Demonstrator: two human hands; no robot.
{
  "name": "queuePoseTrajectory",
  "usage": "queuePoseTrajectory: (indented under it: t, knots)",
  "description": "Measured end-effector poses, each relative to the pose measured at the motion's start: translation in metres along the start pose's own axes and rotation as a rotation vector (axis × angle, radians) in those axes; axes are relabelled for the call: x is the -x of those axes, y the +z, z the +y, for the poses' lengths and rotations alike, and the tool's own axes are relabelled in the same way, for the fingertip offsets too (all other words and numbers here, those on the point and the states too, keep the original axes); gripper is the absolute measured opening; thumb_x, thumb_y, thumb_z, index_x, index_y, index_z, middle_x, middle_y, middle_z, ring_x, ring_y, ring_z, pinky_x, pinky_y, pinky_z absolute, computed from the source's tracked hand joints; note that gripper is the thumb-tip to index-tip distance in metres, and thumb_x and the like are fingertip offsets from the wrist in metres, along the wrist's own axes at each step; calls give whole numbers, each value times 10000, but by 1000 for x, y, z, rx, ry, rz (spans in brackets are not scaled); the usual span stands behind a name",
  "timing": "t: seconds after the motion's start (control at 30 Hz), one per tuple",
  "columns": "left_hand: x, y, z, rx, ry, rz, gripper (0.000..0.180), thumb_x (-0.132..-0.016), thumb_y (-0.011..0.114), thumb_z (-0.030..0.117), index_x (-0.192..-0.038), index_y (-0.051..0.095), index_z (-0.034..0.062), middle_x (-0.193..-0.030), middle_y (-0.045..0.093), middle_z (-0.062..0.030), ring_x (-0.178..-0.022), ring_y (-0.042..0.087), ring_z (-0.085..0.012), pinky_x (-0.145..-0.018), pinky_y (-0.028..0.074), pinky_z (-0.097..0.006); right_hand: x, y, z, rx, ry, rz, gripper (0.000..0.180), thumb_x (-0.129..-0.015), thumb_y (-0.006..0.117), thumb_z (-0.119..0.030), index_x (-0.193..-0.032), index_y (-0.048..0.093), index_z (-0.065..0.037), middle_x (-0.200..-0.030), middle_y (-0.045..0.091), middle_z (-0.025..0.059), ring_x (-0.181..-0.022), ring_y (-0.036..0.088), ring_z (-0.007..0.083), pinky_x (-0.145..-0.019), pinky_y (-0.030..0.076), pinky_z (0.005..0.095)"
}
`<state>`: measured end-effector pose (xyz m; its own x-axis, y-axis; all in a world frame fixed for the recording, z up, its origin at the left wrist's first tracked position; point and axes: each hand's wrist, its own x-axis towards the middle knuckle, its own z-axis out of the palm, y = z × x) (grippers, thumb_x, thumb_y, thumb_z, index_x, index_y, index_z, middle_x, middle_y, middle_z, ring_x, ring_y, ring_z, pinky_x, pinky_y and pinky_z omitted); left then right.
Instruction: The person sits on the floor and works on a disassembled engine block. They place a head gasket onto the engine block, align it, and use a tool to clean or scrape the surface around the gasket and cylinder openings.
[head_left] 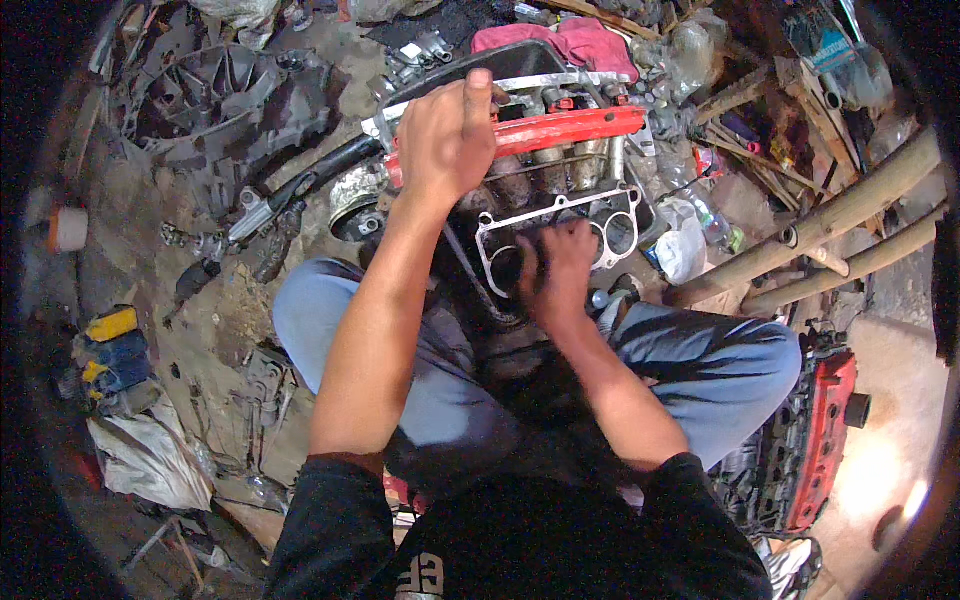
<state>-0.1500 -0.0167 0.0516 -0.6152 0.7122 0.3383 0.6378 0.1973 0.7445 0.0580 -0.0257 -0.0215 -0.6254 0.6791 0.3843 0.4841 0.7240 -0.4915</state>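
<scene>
Head view: left hand (447,135) grips red engine cover (560,128), right hand (556,272) (curled, blurred) presses gasket (610,205).

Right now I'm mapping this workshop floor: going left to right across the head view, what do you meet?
White cup → yellow and blue blocks → dark metal housing → left hand → right hand → plastic bottle → bamboo poles → red engine cover.

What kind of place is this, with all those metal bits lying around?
Probably a car repair workshop. A red-topped engine sits between the person's knees, a grey gearbox housing lies on the dirt floor, and another red engine part rests nearby.
</scene>
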Motion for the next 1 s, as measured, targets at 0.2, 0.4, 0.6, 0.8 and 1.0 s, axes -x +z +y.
queuePoseTrajectory:
  t: [0.2, 0.4, 0.6, 0.8, 1.0]
  knots:
    - [0, 6, -10, -191, 85, 33, 632, -1092, 289, 425, -882, 754, 52, -861, 719, -202, -855, 680, -437, -794, 509, -525, 2, -6, -2, -98, -116, -37, 233, -707, 737, -36, -900, 607, -38, -907, 580, 157, -921, 493, 401, -764, 382, 492]
    - [1, 7, 6, -182, 52, 26, 599, -1098, 302, 401, -921, 767, 67, -864, 731, -174, -859, 691, -427, -798, 526, -488, -4, -5, 13, -164, -216, -39, 250, -714, 742, -37, -941, 637, -44, -890, 599, 125, -904, 522, 372, -794, 429, 494]
    - [1, 10, 8, -132, 60, 29, 545, -1092, 347, 354, -923, 756, 36, -844, 715, -185, -806, 691, -396, -756, 513, -461, -11, -2, 22, -330, -121, -215, 155, -805, 738, -148, -931, 693, -71, -968, 657, 119, -1014, 565, 355, -875, 468, 494]
    - [-3, 16, 9, -157, 85, 60, 454, -1064, 423, 313, -930, 749, 26, -830, 697, -200, -807, 685, -396, -743, 507, -450, -32, -18, 16, -261, -217, -217, 157, -759, 738, -136, -905, 708, -84, -970, 677, 81, -1000, 591, 308, -888, 491, 456]
    - [0, 14, 2, -189, 84, 85, 460, -1048, 463, 368, -915, 736, 23, -838, 693, -209, -832, 679, -423, -758, 510, -465, -45, -31, 16, -374, -92, -306, 87, -851, 709, -78, -931, 711, -46, -907, 673, 125, -901, 646, 350, -812, 544, 438]
